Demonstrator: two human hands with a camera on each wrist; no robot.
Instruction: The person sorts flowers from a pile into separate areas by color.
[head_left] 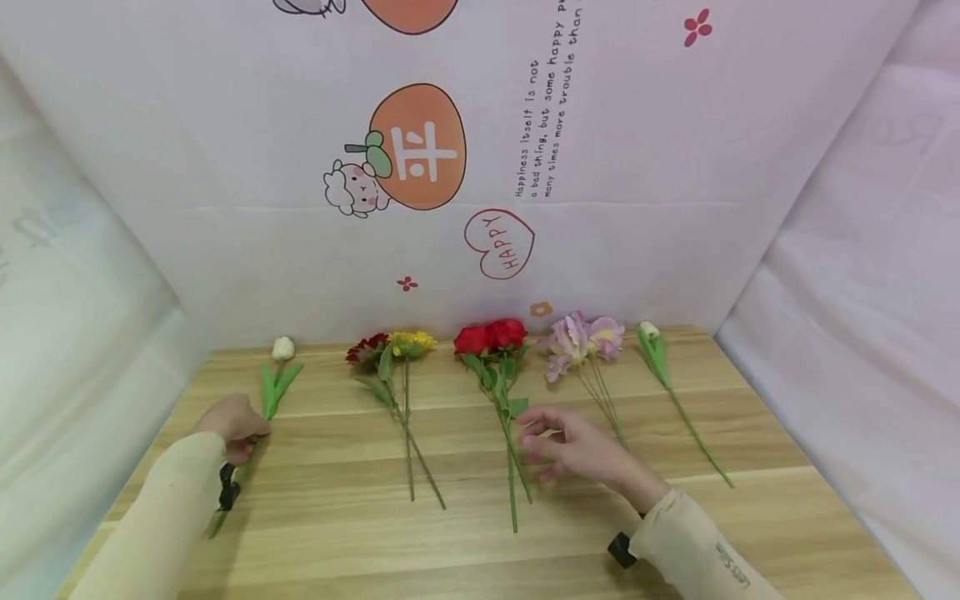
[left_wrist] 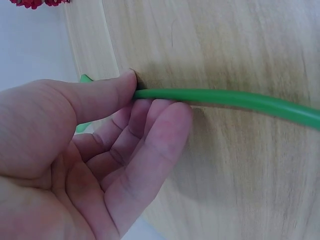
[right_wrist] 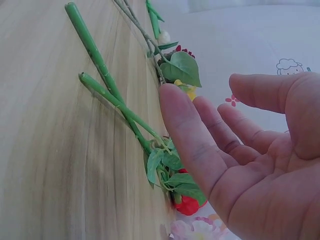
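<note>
At the table's left side my left hand (head_left: 234,423) pinches the green stem of a white artificial tulip (head_left: 282,348). The left wrist view shows the stem (left_wrist: 235,99) passing between thumb and fingertips, just off or against the wood; I cannot tell which. My right hand (head_left: 573,446) hovers beside the crossed stems of two red roses (head_left: 491,336), its fingers loosely spread and holding nothing. Seen from the right wrist, the rose stems (right_wrist: 107,80) lie on the table past the fingertips.
Left of the roses lie a dark red flower (head_left: 367,350) and a yellow flower (head_left: 412,342), stems crossed. Pink-purple flowers (head_left: 573,340) and another white tulip (head_left: 654,350) lie to the right. A printed white cloth (head_left: 637,208) rises behind the wooden table (head_left: 337,542).
</note>
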